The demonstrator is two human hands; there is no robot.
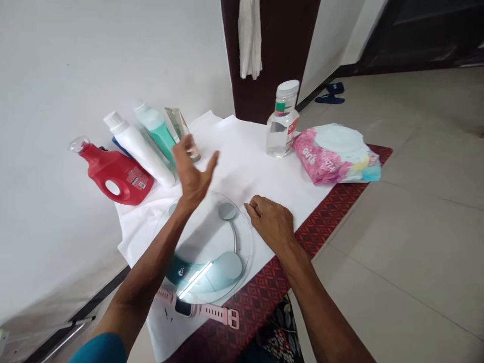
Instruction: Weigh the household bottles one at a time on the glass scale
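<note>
My left hand is raised over the far edge of a round glass bathroom scale, thumb and fingers apart, nothing between them. Just beyond its fingers leans a squeeze tube, partly hidden by the hand. My right hand is by the right rim of the scale, fingers curled in; what they hold, if anything, is hidden. Left of my left hand stand a green bottle, a white bottle and a red jug. A pink-strapped smartwatch lies at the near rim of the scale.
A clear bottle with a white cap stands at the back right beside a pink and white soft pack. White cloth covers the table over a red patterned cloth. A wall borders the left; slippers lie on the floor.
</note>
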